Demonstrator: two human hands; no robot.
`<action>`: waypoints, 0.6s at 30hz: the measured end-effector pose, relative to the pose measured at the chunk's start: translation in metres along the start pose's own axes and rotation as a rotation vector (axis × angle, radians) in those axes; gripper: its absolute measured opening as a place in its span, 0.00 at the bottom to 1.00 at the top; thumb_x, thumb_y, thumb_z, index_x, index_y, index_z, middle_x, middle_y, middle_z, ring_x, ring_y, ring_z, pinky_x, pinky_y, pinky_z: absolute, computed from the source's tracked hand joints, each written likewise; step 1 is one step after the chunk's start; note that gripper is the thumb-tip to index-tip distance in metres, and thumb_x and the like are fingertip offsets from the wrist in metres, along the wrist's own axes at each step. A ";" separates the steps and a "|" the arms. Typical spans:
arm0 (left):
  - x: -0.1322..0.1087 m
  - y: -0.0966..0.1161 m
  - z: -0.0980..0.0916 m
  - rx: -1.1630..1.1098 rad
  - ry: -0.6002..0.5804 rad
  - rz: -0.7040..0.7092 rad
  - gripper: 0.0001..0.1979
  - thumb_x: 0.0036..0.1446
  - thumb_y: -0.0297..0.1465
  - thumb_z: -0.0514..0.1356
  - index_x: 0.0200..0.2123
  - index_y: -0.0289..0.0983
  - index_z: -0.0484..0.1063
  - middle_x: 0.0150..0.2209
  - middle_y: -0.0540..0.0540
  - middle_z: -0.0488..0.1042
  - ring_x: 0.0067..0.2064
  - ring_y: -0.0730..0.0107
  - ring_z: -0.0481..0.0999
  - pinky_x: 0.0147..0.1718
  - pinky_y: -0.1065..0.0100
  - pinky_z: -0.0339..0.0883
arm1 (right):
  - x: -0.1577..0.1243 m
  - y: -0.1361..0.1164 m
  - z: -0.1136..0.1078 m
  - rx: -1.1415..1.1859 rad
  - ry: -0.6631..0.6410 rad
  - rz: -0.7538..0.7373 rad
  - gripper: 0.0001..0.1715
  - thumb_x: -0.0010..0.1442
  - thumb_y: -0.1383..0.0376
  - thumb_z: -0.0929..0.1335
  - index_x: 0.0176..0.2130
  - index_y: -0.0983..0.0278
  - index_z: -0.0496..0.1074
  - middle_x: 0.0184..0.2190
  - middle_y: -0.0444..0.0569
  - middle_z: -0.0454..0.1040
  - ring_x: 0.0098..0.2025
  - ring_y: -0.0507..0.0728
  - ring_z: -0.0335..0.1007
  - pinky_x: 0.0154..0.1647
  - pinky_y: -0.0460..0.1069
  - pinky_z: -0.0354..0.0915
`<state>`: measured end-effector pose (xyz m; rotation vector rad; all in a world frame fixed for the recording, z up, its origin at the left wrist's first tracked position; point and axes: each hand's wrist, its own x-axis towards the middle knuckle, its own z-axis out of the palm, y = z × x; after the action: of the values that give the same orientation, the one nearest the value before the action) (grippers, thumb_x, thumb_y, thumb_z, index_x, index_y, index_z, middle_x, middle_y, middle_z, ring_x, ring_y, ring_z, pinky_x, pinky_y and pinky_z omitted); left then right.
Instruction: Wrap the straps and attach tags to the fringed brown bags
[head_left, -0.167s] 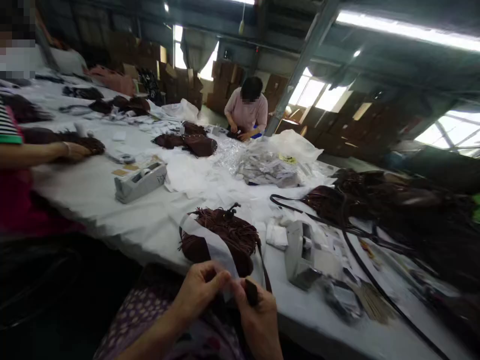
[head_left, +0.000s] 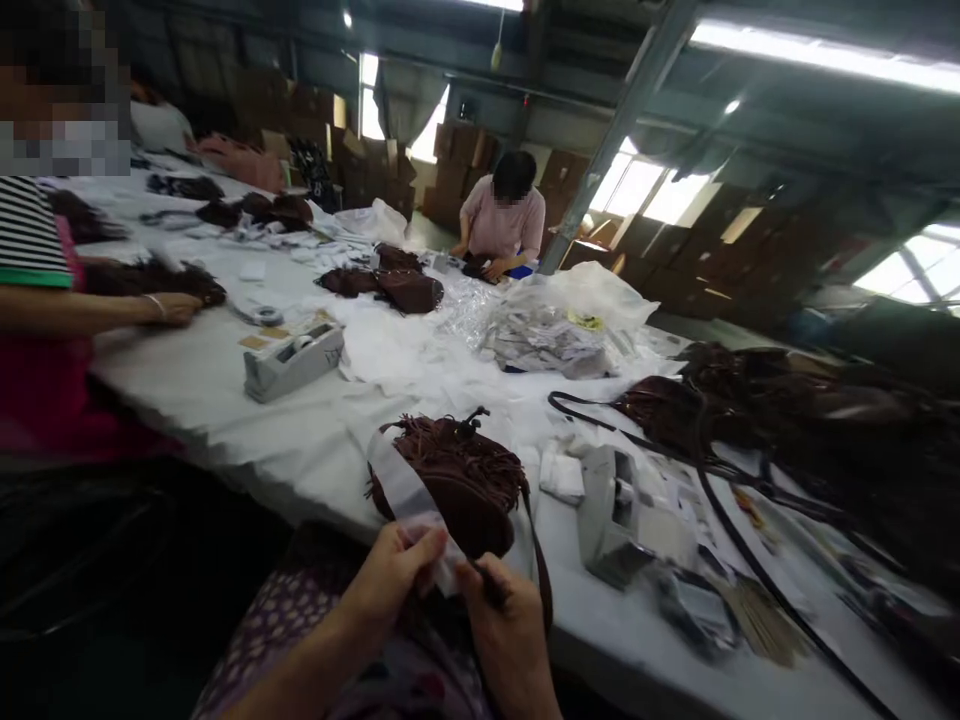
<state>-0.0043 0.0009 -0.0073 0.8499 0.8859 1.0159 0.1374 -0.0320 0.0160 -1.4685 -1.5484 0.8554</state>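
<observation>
- I have the left hand point(head_left: 388, 580) clenched, its fingers point(head_left: 427, 545) pinching a white strip point(head_left: 401, 490) near the strip's lower end.
- The right hand point(head_left: 504, 630) sits just beside it, fingers point(head_left: 471, 582) closed on a dark narrow tab point(head_left: 486, 584). I cannot tell whether they also catch the strip.
- A dark brown fringed suede bag point(head_left: 450, 480) lies at the table's near edge, right in front of both hands, with the strip crossing its left side. Its dark strap point(head_left: 541, 585) drops past the right hand.
- The white-covered table point(head_left: 247, 440) carries a grey tape dispenser point(head_left: 292, 362) toward its far edge and another point(head_left: 609, 515) just right of the bag.
- At the table's left edge, a co-worker's hand point(head_left: 176, 308) rests on another fringed bag point(head_left: 150, 280).
</observation>
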 end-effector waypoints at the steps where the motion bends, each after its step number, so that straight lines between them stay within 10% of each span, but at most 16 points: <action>1: 0.001 0.001 -0.003 -0.049 0.050 0.016 0.24 0.52 0.48 0.60 0.20 0.34 0.65 0.16 0.53 0.60 0.18 0.80 0.54 0.17 0.74 0.46 | 0.000 0.002 0.001 0.016 0.000 -0.001 0.25 0.58 0.46 0.63 0.27 0.64 0.70 0.18 0.42 0.63 0.21 0.51 0.57 0.21 0.45 0.55; 18: -0.004 0.029 -0.027 0.067 0.118 0.185 0.20 0.53 0.42 0.63 0.18 0.33 0.68 0.17 0.53 0.61 0.21 0.79 0.56 0.21 0.76 0.51 | -0.027 -0.006 -0.003 -0.073 -0.030 0.012 0.27 0.61 0.49 0.62 0.22 0.65 0.71 0.15 0.41 0.60 0.18 0.49 0.56 0.19 0.43 0.53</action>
<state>-0.0396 0.0103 0.0088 0.9494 0.9581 1.2124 0.1365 -0.0594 0.0198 -1.5247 -1.6096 0.8388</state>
